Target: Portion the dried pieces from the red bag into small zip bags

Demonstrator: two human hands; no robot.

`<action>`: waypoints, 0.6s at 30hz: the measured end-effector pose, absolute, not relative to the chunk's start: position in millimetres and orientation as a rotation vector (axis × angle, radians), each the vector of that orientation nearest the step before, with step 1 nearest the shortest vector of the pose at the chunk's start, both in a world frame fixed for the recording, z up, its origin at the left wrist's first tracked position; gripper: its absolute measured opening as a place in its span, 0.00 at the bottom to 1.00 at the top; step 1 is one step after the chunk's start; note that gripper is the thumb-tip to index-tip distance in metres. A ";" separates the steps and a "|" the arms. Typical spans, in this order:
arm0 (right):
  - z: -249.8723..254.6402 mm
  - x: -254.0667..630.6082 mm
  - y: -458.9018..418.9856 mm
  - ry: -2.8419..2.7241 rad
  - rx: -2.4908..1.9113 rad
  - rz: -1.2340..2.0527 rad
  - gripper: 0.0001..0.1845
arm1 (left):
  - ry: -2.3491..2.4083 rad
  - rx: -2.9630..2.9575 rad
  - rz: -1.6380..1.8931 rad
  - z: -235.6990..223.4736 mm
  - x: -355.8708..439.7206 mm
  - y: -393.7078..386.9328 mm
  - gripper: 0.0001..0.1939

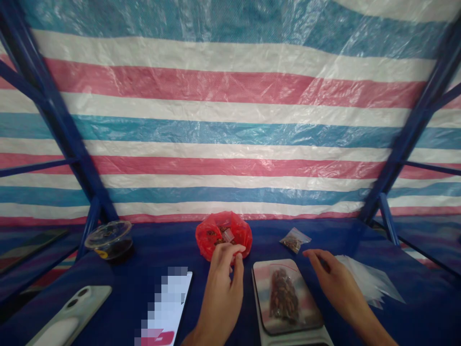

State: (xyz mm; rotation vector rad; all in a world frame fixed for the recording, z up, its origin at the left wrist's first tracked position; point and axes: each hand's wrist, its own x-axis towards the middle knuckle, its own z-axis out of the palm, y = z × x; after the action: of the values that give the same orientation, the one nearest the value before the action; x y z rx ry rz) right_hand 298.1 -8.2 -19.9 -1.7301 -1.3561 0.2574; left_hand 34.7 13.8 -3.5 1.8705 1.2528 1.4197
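My left hand (pixel 225 276) is at the front rim of a red plastic bag (pixel 203 242) that stands opened like a bowl. Its fingers are curled, with the thumb close to the index finger; anything small between them is hidden. Inside the bag lie dark brown pieces and a small clear plastic piece (pixel 228 235). To the right of the scale (pixel 309 307), my right hand (pixel 333 278) is held with its fingers loosely stretched to the left and nothing visible in them. A zip bag of brown pieces (pixel 284 295) rests on the scale's plate.
Behind the scale lies a smaller filled zip bag (pixel 295 240). Several flat clear bags (pixel 374 281) are by my right wrist. At left are a lit phone (pixel 167 307), a pale phone (pixel 72 315) and a clear lidded bowl (pixel 110 240). Striped sheeting (pixel 230 125) hangs behind the blue table.
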 end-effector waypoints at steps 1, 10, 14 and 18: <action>-19.4 301.5 -9.1 -1.342 -1.737 0.259 0.21 | 1.244 1.883 1.424 -4.0 33.3 14.1 0.14; -8.5 309.1 -18.0 -1.236 -1.824 0.240 0.25 | 1.246 1.938 1.466 -6.4 23.0 16.5 0.13; -6.3 306.7 -19.2 -1.204 -1.822 0.267 0.25 | 1.248 1.962 1.466 -9.1 21.2 17.5 0.13; -5.5 304.5 -18.5 -1.195 -1.793 0.302 0.25 | 1.218 1.975 1.479 -10.5 21.7 17.3 0.13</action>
State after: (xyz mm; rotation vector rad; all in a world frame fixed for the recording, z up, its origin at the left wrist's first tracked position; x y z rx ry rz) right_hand 304.5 -18.5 -5.5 -1.7934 -1.1951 0.3019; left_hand 21.7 17.3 -10.5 1.9751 1.2184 1.4789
